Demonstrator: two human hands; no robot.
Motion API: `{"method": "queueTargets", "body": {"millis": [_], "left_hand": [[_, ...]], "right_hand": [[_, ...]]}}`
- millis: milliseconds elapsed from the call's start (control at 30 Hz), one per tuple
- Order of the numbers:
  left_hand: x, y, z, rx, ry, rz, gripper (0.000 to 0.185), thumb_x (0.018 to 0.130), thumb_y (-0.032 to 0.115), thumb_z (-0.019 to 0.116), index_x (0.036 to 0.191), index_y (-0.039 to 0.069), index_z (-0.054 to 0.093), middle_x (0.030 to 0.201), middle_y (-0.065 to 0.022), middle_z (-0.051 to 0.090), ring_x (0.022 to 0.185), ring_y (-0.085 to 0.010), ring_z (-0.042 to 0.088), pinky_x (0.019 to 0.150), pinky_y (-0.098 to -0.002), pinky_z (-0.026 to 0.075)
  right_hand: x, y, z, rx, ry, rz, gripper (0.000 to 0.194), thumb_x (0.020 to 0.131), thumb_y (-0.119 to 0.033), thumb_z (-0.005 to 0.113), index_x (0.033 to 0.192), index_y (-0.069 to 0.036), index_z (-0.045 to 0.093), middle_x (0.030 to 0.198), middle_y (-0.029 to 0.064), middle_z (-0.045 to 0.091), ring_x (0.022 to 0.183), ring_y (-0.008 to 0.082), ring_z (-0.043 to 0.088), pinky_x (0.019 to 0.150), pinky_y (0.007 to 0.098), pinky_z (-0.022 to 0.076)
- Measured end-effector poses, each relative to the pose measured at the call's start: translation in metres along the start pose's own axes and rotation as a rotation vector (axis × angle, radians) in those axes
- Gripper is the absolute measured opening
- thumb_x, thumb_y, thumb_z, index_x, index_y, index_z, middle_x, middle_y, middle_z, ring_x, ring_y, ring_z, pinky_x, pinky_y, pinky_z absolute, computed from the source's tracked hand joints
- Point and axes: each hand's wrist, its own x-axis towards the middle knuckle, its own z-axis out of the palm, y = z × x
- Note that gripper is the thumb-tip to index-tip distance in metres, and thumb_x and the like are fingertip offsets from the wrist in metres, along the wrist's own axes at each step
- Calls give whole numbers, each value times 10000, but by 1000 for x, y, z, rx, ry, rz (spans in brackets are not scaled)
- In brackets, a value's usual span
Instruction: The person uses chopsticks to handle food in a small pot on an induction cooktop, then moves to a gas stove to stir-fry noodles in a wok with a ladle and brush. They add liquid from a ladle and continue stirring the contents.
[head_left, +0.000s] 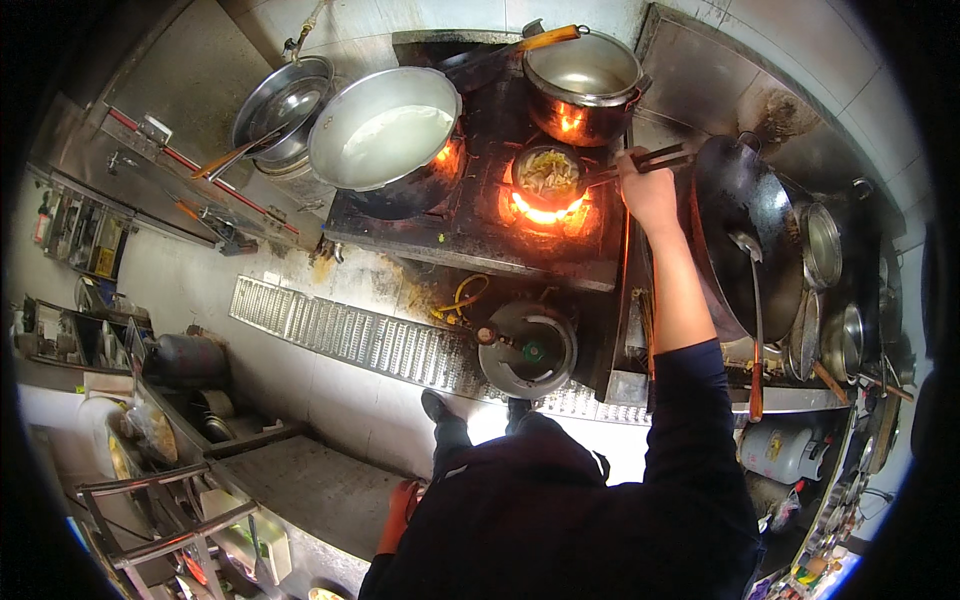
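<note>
A small round pot (550, 180) of pale food strips sits over bright flames on the dark gas stove (480, 247). At its right, my right hand (646, 187) is closed on a dark clamp-like handle (664, 159) that runs towards the pot's rim; whether it grips the rim cannot be told. Low in the view, my left hand (406, 501) is by the edge of a grey metal worktop (315, 480); its fingers are partly hidden by my dark clothing, and what it touches cannot be told.
A deep metal pot (581, 75) stands behind the flames, with a wooden-handled tool (551, 37) across it. A large pan of cloudy liquid (386, 127) is at the left. On the right lies a big wok (739, 217) with a ladle (756, 300). A gas cylinder (529, 349) stands below the stove.
</note>
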Motion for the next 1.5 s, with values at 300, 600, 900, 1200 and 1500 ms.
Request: {"method": "queueTargets", "body": {"millis": [300, 600, 900, 1200, 1500], "left_hand": [[-14, 18, -4, -126, 14, -187, 412, 938, 370, 556, 1130, 30, 692, 1130, -175, 695, 1089, -328, 648, 922, -397, 501], [-6, 13, -4, 112, -28, -72, 445, 925, 400, 521, 1128, 48, 701, 1169, -177, 676, 1117, -353, 621, 941, -403, 480], [-16, 42, -11, -145, 0, -161, 422, 920, 379, 556, 1121, 39, 703, 1085, -172, 708, 1064, -303, 662, 916, -400, 493], [4, -35, 15, 15, -17, -79, 436, 925, 397, 577, 1145, 36, 685, 1077, -160, 709, 1026, -286, 676, 906, -385, 503], [-15, 8, 4, -123, -11, -196, 400, 923, 386, 558, 1039, 30, 701, 1046, -159, 709, 986, -335, 668, 867, -426, 505]], "right_hand": [[4, 34, 59, 169, -31, -4, 221, 958, -206, 634, 973, 11, 679, 769, 52, 676, 657, 139, 658, 608, 301, 517], [-2, -7, 31, 263, -153, -69, 216, 965, -194, 631, 976, 17, 673, 805, 33, 671, 663, 107, 628, 628, 267, 528], [1, 2, 39, -7, -94, -113, 249, 957, -243, 640, 978, 1, 685, 761, 51, 681, 664, 130, 636, 625, 285, 512], [-2, 11, 60, 427, -263, -38, 216, 948, -193, 654, 975, 21, 671, 786, 67, 675, 652, 125, 638, 600, 277, 532], [23, 3, 23, 423, -35, 111, 246, 960, -216, 646, 893, 20, 645, 802, 60, 641, 628, 153, 651, 572, 285, 560]]}}
